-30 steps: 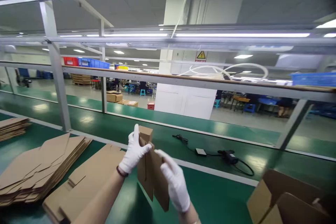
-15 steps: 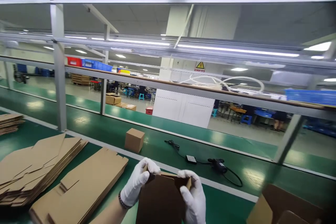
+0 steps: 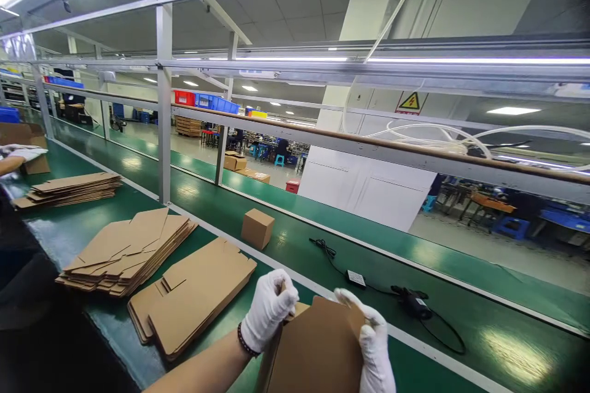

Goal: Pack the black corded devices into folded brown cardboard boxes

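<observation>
Cardboard carton (image 3: 322,347) | left hand (image 3: 270,310) pinches left flap, right hand (image 3: 377,347) right edge | (co-worker's hand (image 3: 26,152) newly visible)

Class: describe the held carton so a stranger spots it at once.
Start at the green bench. Low in view, between the gloved left hand and right hand, is the carton. Unlike the flat stacks leftward or closed box beyond, it is held in both hands.

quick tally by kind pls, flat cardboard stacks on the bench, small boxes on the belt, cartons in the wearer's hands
Flat stacks: 3, namely far stack, middle stack, near stack
Small box on the belt: 1
Carton between left hand and right hand: 1
Total: 5
</observation>
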Motion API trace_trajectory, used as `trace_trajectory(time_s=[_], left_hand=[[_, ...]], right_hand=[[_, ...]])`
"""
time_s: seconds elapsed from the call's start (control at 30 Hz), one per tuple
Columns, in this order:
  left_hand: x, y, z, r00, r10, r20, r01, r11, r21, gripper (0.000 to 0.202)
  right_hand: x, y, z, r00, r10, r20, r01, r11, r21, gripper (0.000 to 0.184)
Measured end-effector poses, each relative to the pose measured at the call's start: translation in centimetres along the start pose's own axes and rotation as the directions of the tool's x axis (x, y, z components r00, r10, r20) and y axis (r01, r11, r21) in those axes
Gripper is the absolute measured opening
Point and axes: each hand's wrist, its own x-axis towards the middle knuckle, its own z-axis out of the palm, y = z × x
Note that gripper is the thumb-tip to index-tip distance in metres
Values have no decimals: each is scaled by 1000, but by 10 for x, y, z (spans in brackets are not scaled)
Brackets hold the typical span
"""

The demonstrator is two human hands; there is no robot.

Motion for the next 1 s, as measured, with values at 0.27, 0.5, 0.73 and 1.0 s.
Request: trace_trajectory(time_s=[0.27, 0.5, 0.73, 1.0], left_hand=[[11, 14, 1, 1000, 1, -6, -1, 998, -56, 50], [-8, 5, 0, 965, -63, 254, 25, 988, 149, 48], [-19, 3, -2, 988, 94, 123, -126, 950, 286, 24], [-14, 13, -10, 947, 182, 264, -287, 849, 443, 38]], right_hand=[[-19, -21, 22, 985, 174, 16, -163, 949, -271, 56], [-12, -23, 10, 984, -122, 132, 175, 823, -541, 34], [-22, -21, 18, 954, -288, 88, 281, 749, -600, 35], [-20, -29, 22, 881, -406, 244, 466, 651, -600, 21]])
